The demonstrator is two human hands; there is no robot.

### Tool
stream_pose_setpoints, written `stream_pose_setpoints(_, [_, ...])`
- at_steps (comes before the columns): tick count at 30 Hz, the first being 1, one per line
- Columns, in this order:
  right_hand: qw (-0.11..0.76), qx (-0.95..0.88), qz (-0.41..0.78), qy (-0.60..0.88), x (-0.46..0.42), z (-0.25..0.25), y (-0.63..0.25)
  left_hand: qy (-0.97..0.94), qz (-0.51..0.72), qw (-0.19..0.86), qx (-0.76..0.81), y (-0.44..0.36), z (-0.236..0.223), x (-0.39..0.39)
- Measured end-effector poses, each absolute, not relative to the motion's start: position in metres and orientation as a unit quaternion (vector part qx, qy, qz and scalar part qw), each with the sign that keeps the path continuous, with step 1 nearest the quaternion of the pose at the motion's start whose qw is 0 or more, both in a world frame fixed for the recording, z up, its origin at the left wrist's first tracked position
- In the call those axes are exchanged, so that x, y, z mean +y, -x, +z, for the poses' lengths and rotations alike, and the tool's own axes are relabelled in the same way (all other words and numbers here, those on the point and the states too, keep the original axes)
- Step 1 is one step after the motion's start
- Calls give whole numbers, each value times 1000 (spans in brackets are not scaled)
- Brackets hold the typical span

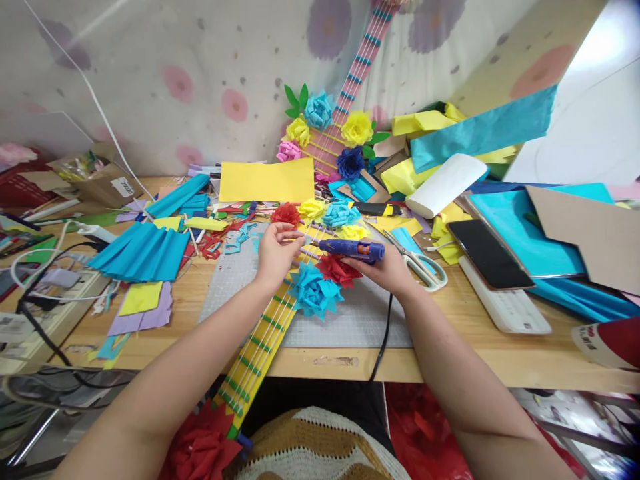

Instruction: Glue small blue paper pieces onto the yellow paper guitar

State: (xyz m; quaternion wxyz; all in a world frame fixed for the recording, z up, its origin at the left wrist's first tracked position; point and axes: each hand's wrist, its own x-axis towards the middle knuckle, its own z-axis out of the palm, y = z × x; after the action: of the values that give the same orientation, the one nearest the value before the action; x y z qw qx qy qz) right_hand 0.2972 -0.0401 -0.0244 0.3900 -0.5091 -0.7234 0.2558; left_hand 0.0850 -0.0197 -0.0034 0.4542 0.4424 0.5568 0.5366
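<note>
My right hand (387, 270) grips a blue hot glue gun (350, 249), its nozzle aimed left. Close to that nozzle, my left hand (280, 253) is closed in a pinch; whatever it holds is too small to make out. Under both hands lies a yellow paper guitar with a strung neck (260, 343) that slants down toward my lap. Crepe-paper flowers cover its body: a large light-blue flower (316, 290), a red flower (286, 214) and several others. Another red flower (203, 443) sits at the neck's lower end. The glue gun's black cord (384, 337) hangs over the table edge.
A grey cutting mat (360, 327) lies beneath the guitar. Scissors (425, 267), a phone (490, 253) and a paper cup (607, 341) are to the right. Blue crepe paper (145, 250) and scraps lie left. A pink paper guitar (357, 73) leans at the back.
</note>
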Motion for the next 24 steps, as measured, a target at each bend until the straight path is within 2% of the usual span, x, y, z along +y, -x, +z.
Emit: stream_pose_setpoints(24, [361,-740,240,514,-40,-25,-297,-437,538,467,549,-86,-1,-21])
